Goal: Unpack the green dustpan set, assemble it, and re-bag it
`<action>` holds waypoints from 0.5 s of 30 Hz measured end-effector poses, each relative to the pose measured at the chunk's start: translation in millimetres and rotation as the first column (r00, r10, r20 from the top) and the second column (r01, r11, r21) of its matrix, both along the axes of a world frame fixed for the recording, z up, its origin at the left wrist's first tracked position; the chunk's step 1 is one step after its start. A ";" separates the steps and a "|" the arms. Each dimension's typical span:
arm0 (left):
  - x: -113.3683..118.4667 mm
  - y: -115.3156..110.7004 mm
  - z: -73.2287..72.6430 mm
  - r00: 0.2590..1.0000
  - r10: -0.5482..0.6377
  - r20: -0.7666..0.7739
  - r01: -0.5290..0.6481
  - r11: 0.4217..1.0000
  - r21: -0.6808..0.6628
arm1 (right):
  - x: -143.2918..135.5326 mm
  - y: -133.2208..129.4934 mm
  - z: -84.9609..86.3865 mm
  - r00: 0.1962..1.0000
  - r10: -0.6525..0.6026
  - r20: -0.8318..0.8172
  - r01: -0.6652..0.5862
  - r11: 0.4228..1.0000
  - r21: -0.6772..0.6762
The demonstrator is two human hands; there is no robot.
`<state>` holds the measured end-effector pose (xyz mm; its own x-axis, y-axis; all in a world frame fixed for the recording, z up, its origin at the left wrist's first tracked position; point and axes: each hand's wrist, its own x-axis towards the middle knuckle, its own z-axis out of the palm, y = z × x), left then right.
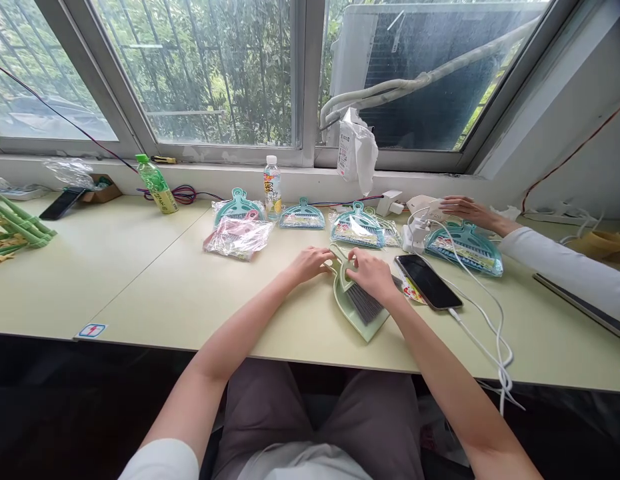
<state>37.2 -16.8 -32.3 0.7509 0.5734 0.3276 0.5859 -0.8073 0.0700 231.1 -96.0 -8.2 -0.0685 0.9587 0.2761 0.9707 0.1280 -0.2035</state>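
Note:
A pale green mini dustpan (357,315) with a small grey-bristled brush (364,303) lies on the light table in front of me. My left hand (310,262) touches the handle end from the left. My right hand (374,273) rests over the brush handle and grips it. Several packaged teal dustpan sets (357,225) lie in a row further back, and a pink one in a clear bag (239,237) sits to the left.
A black phone (427,281) on a white charging cable (483,320) lies right of my hands. Another person's hand (467,209) and white sleeve reach in from the right. Two bottles (272,188) stand by the window sill. Green racks (15,227) are at far left.

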 end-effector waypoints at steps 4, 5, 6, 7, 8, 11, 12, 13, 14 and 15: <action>0.2 -1.2 2.7 0.998 0.044 0.042 -0.040 0.994 -0.104 | -0.3 -4.6 4.6 1.000 0.005 0.015 -0.004 0.997 -0.075; 0.0 -1.3 3.4 0.997 0.052 0.056 -0.044 0.990 -0.134 | 0.2 -5.6 5.7 1.000 0.012 0.018 -0.010 0.995 -0.097; -0.3 -1.2 3.8 0.996 0.056 0.072 -0.044 0.986 -0.161 | 0.6 -6.5 6.7 1.000 0.019 0.019 -0.017 0.993 -0.114; -0.5 -0.8 3.8 0.994 0.060 0.087 -0.043 0.982 -0.182 | 1.0 -7.1 7.6 0.999 0.029 0.019 -0.027 0.992 -0.125; -0.8 -0.2 3.5 0.993 0.063 0.101 -0.042 0.979 -0.199 | 1.2 -7.6 8.4 0.999 0.038 0.018 -0.036 0.991 -0.130; -1.7 2.6 0.1 0.989 0.080 0.122 -0.053 0.976 -0.213 | 0.7 -8.0 9.9 0.999 0.041 0.020 -0.038 0.990 -0.137; -2.3 3.7 -1.6 0.989 0.081 0.122 -0.055 0.978 -0.202 | 0.3 -8.0 10.2 0.999 0.035 0.021 -0.032 0.990 -0.141; -2.9 4.6 -3.3 0.990 0.074 0.120 -0.051 0.982 -0.183 | -0.1 -7.8 10.5 0.999 0.028 0.021 -0.024 0.989 -0.145; -3.8 5.4 -4.7 0.991 0.062 0.117 -0.043 0.987 -0.157 | -0.4 -7.7 10.6 1.000 0.022 0.019 -0.019 0.989 -0.149; -4.7 5.9 -5.9 0.992 0.048 0.118 -0.033 0.991 -0.126 | -0.8 -7.6 10.7 1.000 0.022 0.015 -0.020 0.988 -0.152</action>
